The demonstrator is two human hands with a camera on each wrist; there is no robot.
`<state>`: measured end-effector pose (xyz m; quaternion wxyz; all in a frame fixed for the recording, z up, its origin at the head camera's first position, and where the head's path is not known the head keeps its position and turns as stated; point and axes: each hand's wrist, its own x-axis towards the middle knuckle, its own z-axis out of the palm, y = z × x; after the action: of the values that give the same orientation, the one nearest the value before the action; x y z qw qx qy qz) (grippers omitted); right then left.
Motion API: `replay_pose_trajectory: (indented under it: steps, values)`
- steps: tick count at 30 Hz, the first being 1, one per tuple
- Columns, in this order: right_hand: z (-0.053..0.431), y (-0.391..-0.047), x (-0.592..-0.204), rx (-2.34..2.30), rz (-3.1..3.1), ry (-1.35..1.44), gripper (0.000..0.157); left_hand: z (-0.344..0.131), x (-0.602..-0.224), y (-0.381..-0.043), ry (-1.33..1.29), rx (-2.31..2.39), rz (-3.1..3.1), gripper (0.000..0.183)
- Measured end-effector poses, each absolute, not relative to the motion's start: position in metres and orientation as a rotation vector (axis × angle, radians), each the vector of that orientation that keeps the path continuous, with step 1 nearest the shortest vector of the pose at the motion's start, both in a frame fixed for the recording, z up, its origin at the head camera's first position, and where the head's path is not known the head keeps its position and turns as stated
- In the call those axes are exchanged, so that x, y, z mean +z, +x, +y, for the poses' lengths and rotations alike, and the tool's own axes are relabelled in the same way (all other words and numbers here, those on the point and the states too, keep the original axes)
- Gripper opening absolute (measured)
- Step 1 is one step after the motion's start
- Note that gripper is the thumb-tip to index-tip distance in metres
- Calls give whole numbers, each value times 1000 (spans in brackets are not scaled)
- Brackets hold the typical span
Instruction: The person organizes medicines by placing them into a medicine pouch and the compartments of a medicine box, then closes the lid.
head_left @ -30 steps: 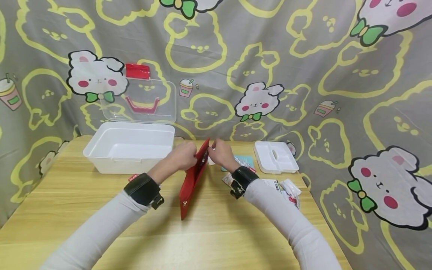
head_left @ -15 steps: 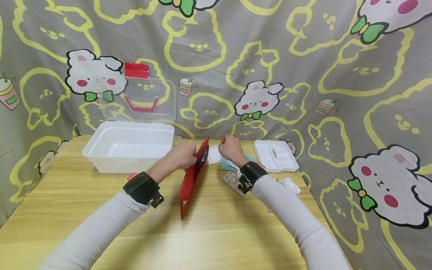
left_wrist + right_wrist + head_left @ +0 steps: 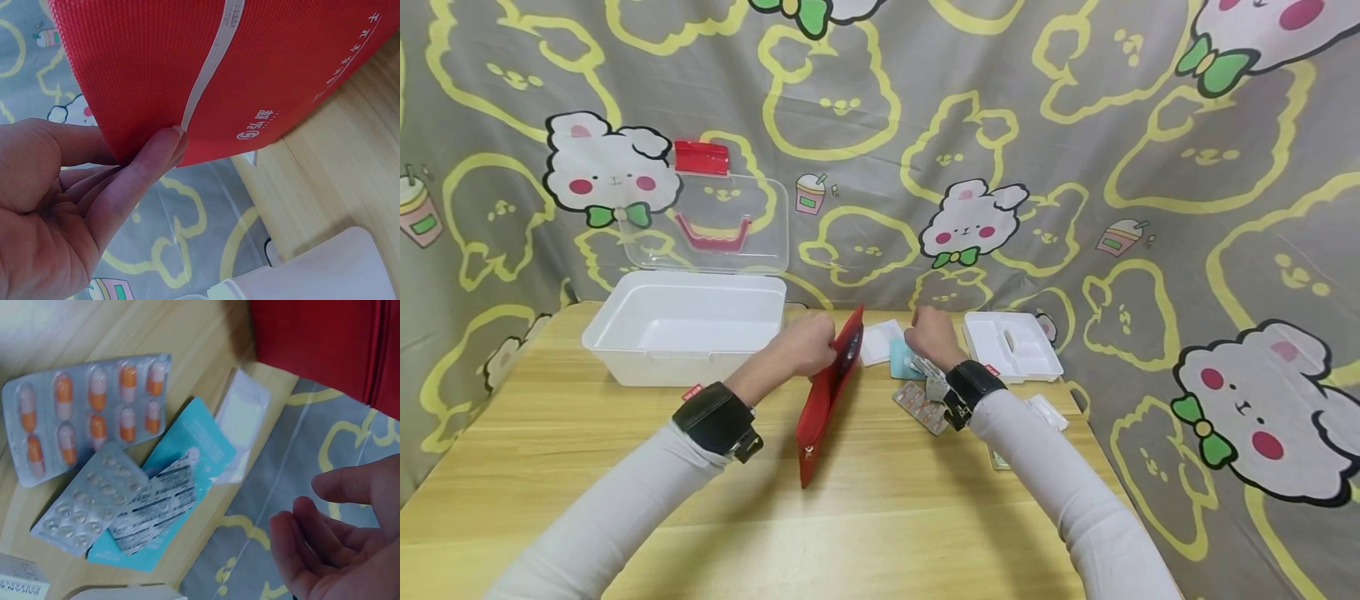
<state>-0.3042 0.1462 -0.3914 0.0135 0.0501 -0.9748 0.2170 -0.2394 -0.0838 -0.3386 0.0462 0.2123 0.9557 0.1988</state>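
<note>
My left hand (image 3: 805, 343) pinches the edge of a red zippered pouch (image 3: 822, 417), which stands upright on the table with its mouth partly apart. In the left wrist view, white print and a pale stripe show on the pouch (image 3: 250, 81). My right hand (image 3: 350, 531) holds nothing, its fingers loosely bent, above the far table edge. Beside it lie a white square packet (image 3: 878, 342) and a light-blue packet (image 3: 206, 440). A foil strip (image 3: 156, 503) and a small blister pack (image 3: 90, 500) overlap the blue packet. An orange-and-white capsule blister (image 3: 81, 403) lies next to them.
A white box (image 3: 685, 367) with its clear lid (image 3: 707, 225) raised stands back left. A white compartment tray (image 3: 1018, 367) sits back right. White wrapped items (image 3: 1047, 412) lie partly behind my right forearm. A patterned curtain hangs behind the table.
My right hand has moved from the pouch's mouth to the right, uncovering the white packet and more of the blue packet. My left hand and the pouch have stayed in place.
</note>
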Motion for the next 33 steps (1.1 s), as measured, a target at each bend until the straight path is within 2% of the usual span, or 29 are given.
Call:
replay_pose_trajectory:
  steps: [6, 11, 25, 33]
  values:
    - [150, -304, -401, 625, -3077, 125, 24, -85, -339, -240, 648, 607, 2918, 31]
    - [152, -303, -414, 556, -3132, 70, 24, -84, -339, -240, 661, 587, 2933, 31]
    - [156, -294, -437, 367, -3133, 66, 39, -83, -337, -238, 621, 588, 2925, 31]
    - [158, -298, -455, 434, -3123, -8, 43, -85, -339, -238, 636, 592, 2928, 32]
